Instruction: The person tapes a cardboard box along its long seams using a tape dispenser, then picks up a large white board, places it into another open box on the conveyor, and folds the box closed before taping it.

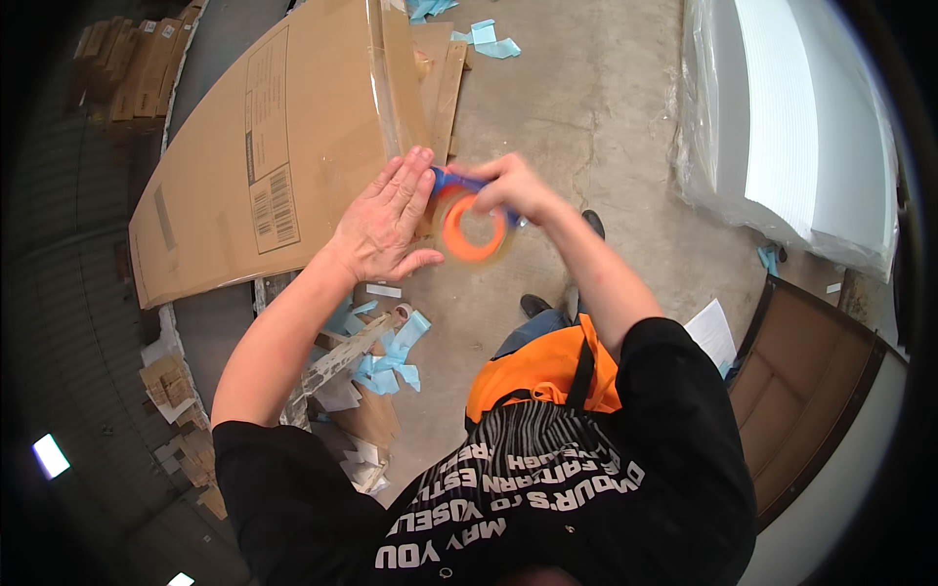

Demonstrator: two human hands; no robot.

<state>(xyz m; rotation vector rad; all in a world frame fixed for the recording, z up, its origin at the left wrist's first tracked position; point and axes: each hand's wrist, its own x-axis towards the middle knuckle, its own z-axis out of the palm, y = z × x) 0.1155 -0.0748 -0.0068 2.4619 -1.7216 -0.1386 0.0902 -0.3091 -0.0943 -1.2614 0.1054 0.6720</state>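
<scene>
A large flat cardboard box [327, 107] with a printed label lies on a raised surface at the left. Clear tape runs along its right-hand edge. My left hand [383, 220] rests flat near the box's near right corner, fingers stretched out and thumb apart. In my right hand [513, 186] is a tape dispenser [474, 227] with a blue frame and an orange hub, held right beside the left fingertips at the box edge. The dispenser is slightly blurred, and its blade end is partly hidden behind my left fingers.
Light blue scraps [393, 356] and cardboard pieces litter the concrete floor [576, 107] below the box. A plastic-wrapped stack of white sheets [782, 117] stands at the right. A brown framed panel [806, 391] leans near my right elbow. Stacked cartons [142, 63] sit at far left.
</scene>
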